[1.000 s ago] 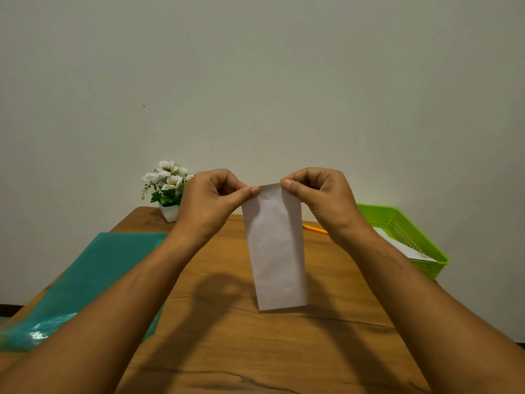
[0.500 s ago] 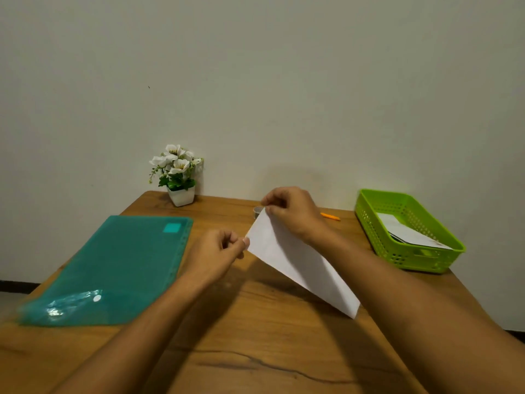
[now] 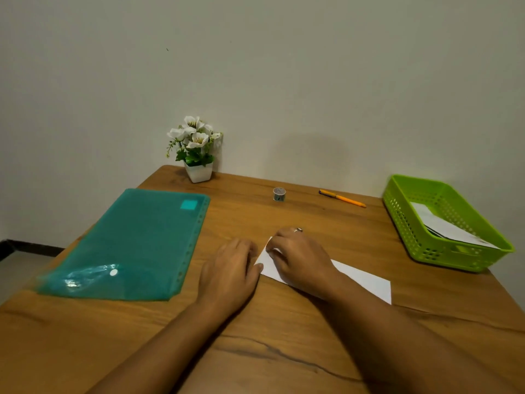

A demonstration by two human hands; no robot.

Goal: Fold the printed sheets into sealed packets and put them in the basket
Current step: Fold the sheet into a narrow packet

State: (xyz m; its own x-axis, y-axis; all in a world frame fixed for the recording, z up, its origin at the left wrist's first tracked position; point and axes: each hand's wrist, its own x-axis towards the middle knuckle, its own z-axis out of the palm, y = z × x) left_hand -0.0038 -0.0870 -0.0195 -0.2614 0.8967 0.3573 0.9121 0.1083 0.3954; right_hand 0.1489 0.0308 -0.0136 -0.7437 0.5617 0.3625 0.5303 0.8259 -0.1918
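Paper packet [image 3: 360, 277] flat on tabletop [image 3: 255, 336]. Right hand [image 3: 298, 257] presses its left end, fingers curled; left hand [image 3: 230, 271] rests palm-down, touching its edge. Basket [image 3: 420, 240] well right.

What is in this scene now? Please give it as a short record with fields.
surface: wooden table
sheet: white folded sheet, flat on the table, lying diagonally
left hand: at the sheet's left end
right hand: pressing on the sheet
basket: green basket at right, papers inside
folder: teal folder at left
tape: small roll near the far edge
pen: orange pen between the roll and the basket
plant: white flowers in a pot by the wall
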